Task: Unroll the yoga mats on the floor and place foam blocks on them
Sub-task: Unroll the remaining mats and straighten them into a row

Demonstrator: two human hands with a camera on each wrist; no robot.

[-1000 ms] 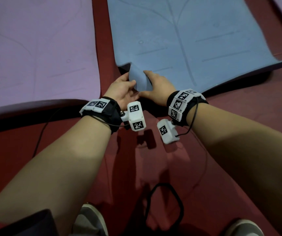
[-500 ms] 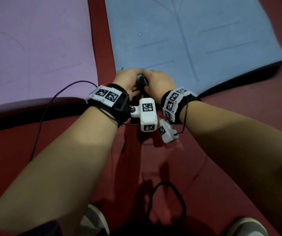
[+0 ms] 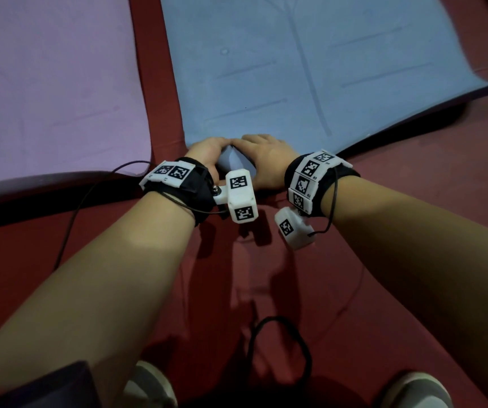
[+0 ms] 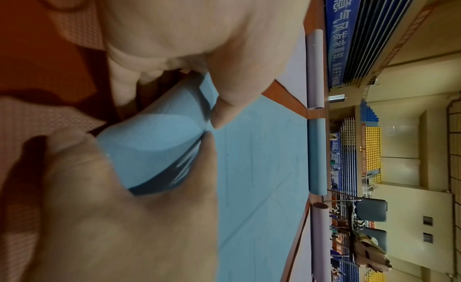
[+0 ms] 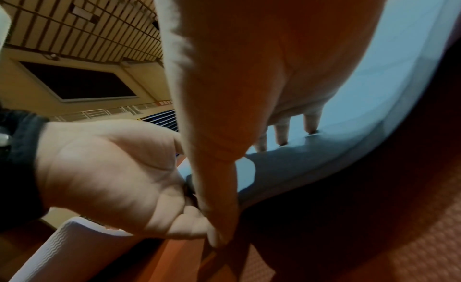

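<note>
A blue yoga mat (image 3: pixel 295 69) lies unrolled on the red floor, its far end still a roll (image 4: pixel 316 156). Its near-left corner (image 3: pixel 234 163) is curled back toward me. My left hand (image 3: pixel 207 154) grips that curl from the left, thumb on top. From the right my right hand (image 3: pixel 263 160) holds it, with its fingers (image 5: pixel 282 132) on the mat's top. In the wrist views the curled corner (image 4: pixel 149 144) sits between the left hand (image 4: pixel 199 39) and the right hand (image 4: pixel 124 217). No foam block is in view.
A purple mat (image 3: pixel 54 83) lies to the left with a raised near edge, its far end rolled (image 4: pixel 314 69). A black cable (image 3: pixel 281 348) loops on the floor between my shoes (image 3: pixel 148 387). The blue mat's near edge (image 3: pixel 413 113) lifts off the floor. Chairs (image 4: pixel 369 209) stand far off.
The corner stood up as a flap between my hands. Both hands have closed over it and bent it back toward me, and my head has come nearer.
</note>
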